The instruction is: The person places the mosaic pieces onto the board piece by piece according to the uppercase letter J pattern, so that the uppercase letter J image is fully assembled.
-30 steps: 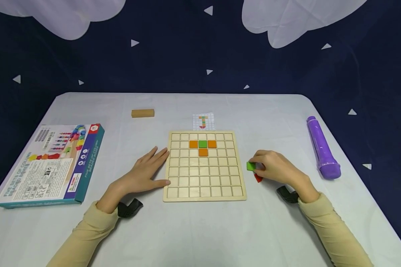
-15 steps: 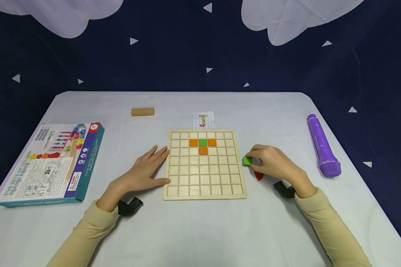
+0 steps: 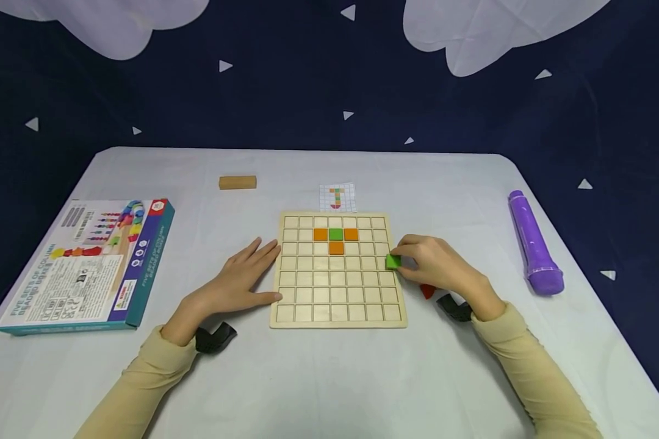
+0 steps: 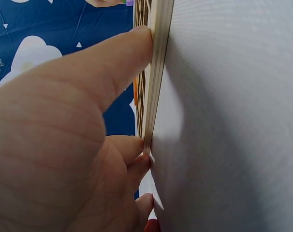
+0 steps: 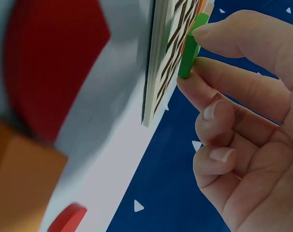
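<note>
My right hand (image 3: 431, 261) pinches a green square tile (image 3: 392, 262) between thumb and fingers over the right edge of a wooden grid board (image 3: 329, 325). In the right wrist view the green tile (image 5: 189, 53) is held on edge close to the board. Straight fingers of my left hand (image 3: 233, 280) touch the board's left edge, the thumb lower down. Orange tiles (image 3: 336, 248) and a green tile (image 3: 335, 234) form a T in the board's upper cells. Partly hidden under the right hand lies a red piece (image 3: 428, 291); the right wrist view shows an orange block (image 5: 23, 174) beside a red curved piece (image 5: 54, 58).
Behind the board lies a small card (image 3: 337, 197) with a coloured tile pattern. A brown block (image 3: 238, 182) sits at the back left. The flat toy box (image 3: 88, 268) occupies the left side, and a purple cylinder (image 3: 535, 244) the right.
My right hand has carried the green tile leftward, from beside the board to over its right edge. More of the red piece's surroundings is uncovered. The left hand stays at the board's edge.
</note>
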A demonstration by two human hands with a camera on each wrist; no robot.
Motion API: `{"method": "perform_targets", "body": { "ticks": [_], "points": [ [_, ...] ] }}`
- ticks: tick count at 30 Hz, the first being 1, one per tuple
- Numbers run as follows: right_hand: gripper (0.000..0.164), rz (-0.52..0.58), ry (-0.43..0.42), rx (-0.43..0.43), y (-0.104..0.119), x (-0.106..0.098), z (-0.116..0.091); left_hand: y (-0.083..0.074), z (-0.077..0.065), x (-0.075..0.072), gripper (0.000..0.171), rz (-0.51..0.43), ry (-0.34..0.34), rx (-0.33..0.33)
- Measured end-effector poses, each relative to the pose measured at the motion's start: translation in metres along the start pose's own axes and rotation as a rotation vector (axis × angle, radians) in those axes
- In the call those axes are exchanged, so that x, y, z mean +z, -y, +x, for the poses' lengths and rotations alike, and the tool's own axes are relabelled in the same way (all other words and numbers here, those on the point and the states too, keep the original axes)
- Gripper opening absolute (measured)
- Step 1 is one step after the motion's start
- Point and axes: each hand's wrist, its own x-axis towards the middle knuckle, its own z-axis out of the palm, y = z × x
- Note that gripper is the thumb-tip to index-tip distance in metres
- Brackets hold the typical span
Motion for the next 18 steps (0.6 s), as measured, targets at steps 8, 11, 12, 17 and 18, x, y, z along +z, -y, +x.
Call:
{"method": "perform_targets", "body": {
  "ticks": [8,11,12,17,18],
  "points": [
    [0.024,0.008,0.038,-0.023,0.009,0.003,0.012,0.001,0.000,0.000,0.089,0.004,0.000,0.007],
    [0.025,0.007,0.048,-0.034,0.013,0.003,0.017,0.001,-0.001,0.000,0.088,-0.001,0.001,0.006],
    [0.025,0.004,0.048,-0.041,0.014,0.003,0.018,0.001,-0.001,0.000,0.088,-0.003,0.001,0.006],
    [0.024,-0.007,0.042,-0.072,0.019,0.005,0.024,0.001,-0.002,0.000,0.088,-0.002,-0.002,0.004],
    [0.023,-0.007,0.041,-0.077,0.020,0.006,0.026,0.001,-0.002,0.000,0.088,-0.001,-0.003,0.004]
  ]
}}
